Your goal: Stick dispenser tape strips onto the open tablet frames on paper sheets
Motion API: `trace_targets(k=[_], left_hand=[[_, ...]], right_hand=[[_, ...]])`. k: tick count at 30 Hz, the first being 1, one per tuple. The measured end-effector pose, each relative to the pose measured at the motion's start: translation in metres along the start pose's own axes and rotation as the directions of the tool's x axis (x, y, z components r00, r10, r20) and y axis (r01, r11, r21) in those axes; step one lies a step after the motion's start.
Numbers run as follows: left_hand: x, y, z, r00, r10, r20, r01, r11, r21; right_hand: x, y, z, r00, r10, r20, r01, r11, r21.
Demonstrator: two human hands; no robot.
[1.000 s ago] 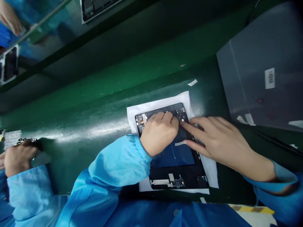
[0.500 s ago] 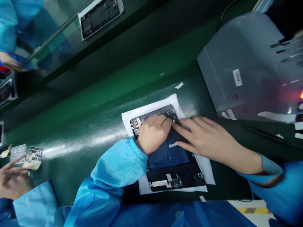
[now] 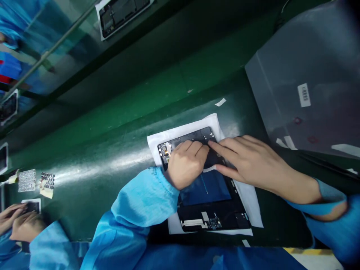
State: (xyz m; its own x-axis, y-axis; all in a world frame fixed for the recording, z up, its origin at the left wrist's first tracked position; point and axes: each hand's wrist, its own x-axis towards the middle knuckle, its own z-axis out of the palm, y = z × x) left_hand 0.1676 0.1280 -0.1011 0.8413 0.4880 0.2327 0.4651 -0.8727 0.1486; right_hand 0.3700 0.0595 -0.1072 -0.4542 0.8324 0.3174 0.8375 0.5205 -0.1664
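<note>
An opened tablet (image 3: 213, 221) lies on a white sheet (image 3: 254, 213), its circuit boards and dark blue battery (image 3: 208, 191) exposed. My left hand (image 3: 187, 163) is closed in a fist above its upper half, knuckles up; whatever the fingertips grip is hidden. My right hand (image 3: 247, 159) reaches in from the right with fingers stretched. Its index fingertip touches the tablet close to my left hand, and its thumb is apart, at the end of a small white strip (image 3: 209, 169). That strip runs over the battery's upper edge toward my left hand.
A grey machine (image 3: 317, 75) with a barcode label stands at the right. White tape scraps (image 3: 221, 102) lie on the green bench (image 3: 92, 150). At left, a co-worker's hands (image 3: 26, 225) handle a small device near sheets of small parts (image 3: 27, 180). Another opened tablet (image 3: 120, 17) rests on the upper ledge.
The view has shifted slightly. My hands stay over the same part of the tablet, and the white strip now stretches between my right thumb and left hand. The co-worker's hands now hold a small device.
</note>
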Motion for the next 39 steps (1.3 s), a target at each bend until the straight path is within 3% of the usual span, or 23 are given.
trace_targets(k=[6, 10, 16, 21, 31, 33, 36, 39], left_hand=[[0.000, 0.004, -0.001, 0.995, -0.088, -0.041, 0.088, 0.996, -0.011], [0.001, 0.006, -0.003, 0.994, -0.097, -0.046, 0.099, 0.993, 0.058], [0.000, 0.008, -0.010, 0.996, 0.091, -0.018, -0.085, 0.973, 0.214], [-0.002, 0.000, -0.010, 0.989, 0.133, 0.059, -0.142, 0.971, 0.194], [0.003, -0.004, 0.000, 0.996, -0.041, 0.079, 0.043, 0.999, -0.023], [0.003, -0.004, 0.001, 0.995, -0.056, 0.080, 0.060, 0.997, -0.054], [0.003, -0.005, 0.004, 0.993, -0.064, 0.098, 0.073, 0.994, -0.087], [0.003, -0.006, 0.007, 0.992, -0.070, 0.102, 0.080, 0.992, -0.095]], right_hand=[[0.000, 0.000, -0.001, 0.999, 0.033, 0.015, -0.034, 0.998, 0.048], [0.001, -0.003, -0.003, 1.000, 0.003, 0.022, -0.003, 0.999, -0.038], [0.000, -0.010, -0.007, 0.998, -0.019, 0.065, 0.031, 0.982, -0.184], [-0.001, -0.009, -0.006, 0.997, -0.010, 0.078, 0.026, 0.979, -0.204], [0.004, -0.012, -0.010, 0.996, -0.075, 0.053, 0.087, 0.964, -0.253], [0.004, -0.011, -0.013, 0.997, -0.076, 0.013, 0.077, 0.975, -0.209], [0.002, -0.005, -0.014, 0.988, 0.004, -0.155, -0.015, 0.997, -0.075], [0.000, 0.002, -0.010, 0.965, 0.112, -0.236, -0.144, 0.982, -0.123]])
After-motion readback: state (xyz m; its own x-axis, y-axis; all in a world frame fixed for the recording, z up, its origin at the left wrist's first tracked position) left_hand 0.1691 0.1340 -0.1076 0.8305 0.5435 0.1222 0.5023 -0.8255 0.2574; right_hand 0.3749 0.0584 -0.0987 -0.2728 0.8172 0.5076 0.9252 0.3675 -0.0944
